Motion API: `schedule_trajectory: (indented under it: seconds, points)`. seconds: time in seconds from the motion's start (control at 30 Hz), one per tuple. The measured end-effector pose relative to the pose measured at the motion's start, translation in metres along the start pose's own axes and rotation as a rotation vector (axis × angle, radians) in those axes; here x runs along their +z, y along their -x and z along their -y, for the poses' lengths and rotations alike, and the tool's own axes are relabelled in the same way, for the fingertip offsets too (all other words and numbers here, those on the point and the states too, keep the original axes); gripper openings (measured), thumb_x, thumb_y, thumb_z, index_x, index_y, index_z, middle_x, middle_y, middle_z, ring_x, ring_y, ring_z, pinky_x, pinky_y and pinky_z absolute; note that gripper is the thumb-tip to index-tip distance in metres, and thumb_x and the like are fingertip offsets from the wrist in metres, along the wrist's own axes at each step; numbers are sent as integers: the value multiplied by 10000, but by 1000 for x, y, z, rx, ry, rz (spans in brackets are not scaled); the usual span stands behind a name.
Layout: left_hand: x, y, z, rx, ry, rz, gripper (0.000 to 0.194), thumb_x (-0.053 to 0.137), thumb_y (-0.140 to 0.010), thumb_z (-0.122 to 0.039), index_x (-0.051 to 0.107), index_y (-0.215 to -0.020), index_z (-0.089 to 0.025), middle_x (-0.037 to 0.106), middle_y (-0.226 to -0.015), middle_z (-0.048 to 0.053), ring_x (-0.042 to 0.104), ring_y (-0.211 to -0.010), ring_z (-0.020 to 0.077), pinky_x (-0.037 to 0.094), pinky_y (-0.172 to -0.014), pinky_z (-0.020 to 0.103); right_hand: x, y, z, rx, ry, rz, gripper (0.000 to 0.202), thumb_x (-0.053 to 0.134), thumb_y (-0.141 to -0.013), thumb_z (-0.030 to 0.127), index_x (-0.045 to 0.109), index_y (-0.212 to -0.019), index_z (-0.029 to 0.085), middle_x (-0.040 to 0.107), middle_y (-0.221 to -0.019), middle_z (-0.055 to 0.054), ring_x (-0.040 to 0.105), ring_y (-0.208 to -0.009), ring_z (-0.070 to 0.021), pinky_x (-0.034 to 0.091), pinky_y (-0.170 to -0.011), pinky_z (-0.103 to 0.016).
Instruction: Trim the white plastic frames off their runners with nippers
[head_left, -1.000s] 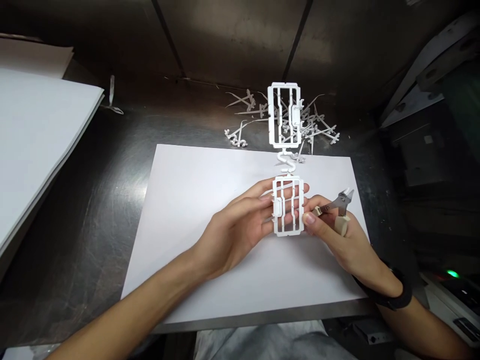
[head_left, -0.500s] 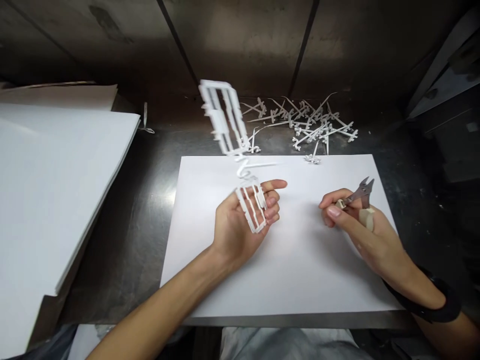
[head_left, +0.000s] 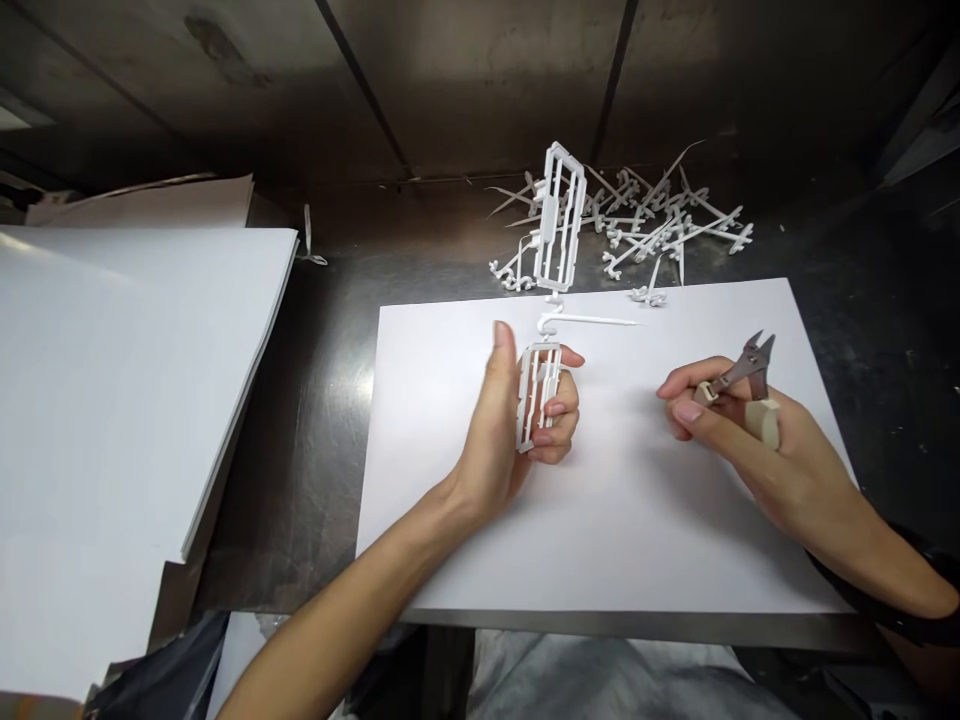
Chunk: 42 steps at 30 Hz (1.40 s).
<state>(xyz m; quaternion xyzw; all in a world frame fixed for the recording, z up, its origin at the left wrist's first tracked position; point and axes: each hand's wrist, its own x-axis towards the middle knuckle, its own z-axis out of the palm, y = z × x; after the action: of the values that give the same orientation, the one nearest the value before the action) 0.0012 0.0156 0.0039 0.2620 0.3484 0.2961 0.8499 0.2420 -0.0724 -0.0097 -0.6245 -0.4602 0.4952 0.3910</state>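
Observation:
My left hand [head_left: 499, 430] grips a white moulded plastic piece [head_left: 550, 225], its fingers curled round the lower frame and the thumb raised. The piece is two slotted rectangular frames joined by a curved runner [head_left: 589, 319], from which a thin spike points right. My right hand [head_left: 757, 440] has its fingers wrapped round a pair of side cutters [head_left: 739, 365] with pale handles. The cutters' jaws are parted and point up and away, apart from the plastic piece. Much of their handles is hidden in the palm.
A white sheet [head_left: 615, 540] lies under both hands on the dark metal table [head_left: 300, 440]. Several white plastic offcuts [head_left: 660, 225] are heaped behind it, by the metal wall. A stack of large white sheets [head_left: 112, 400] stands at the left, with one small offcut [head_left: 308, 240] beside it.
The plastic piece has turned from leaning left to nearly upright, leaning slightly right. My left thumb has come up beside it. The view has shifted a little; my right hand keeps its hold on the cutters.

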Motion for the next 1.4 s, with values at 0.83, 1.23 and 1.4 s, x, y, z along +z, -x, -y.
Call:
schedule_trajectory:
  seconds: [0.83,1.23,1.4]
  points:
    - [4,10,-4,1,186,167,599,321,-1189,-552,718,-1324,-125,688,-1273,164,682,-1101,258,612,-936,376,4,-13,-6,49,-10,101,266,720,-1153,557,716,-1246,308,702,-1061,4,659,-1034,-258,465,-928,-338]
    - [5,11,-7,-69,285,195,674,222,-1198,-504,732,-1336,-85,683,-1283,182,696,-1094,273,635,-955,427,6,-13,-3,85,-29,141,331,694,-1157,632,686,-1258,318,689,-1144,12,633,-1123,-265,443,-976,-353]
    - [1,11,-10,-155,421,272,705,206,-1199,-525,730,-1345,-77,694,-1286,178,710,-1093,281,648,-974,470,5,-13,-3,83,-28,171,309,676,-1172,607,681,-1263,311,686,-1131,-1,637,-1133,-290,441,-971,-382]
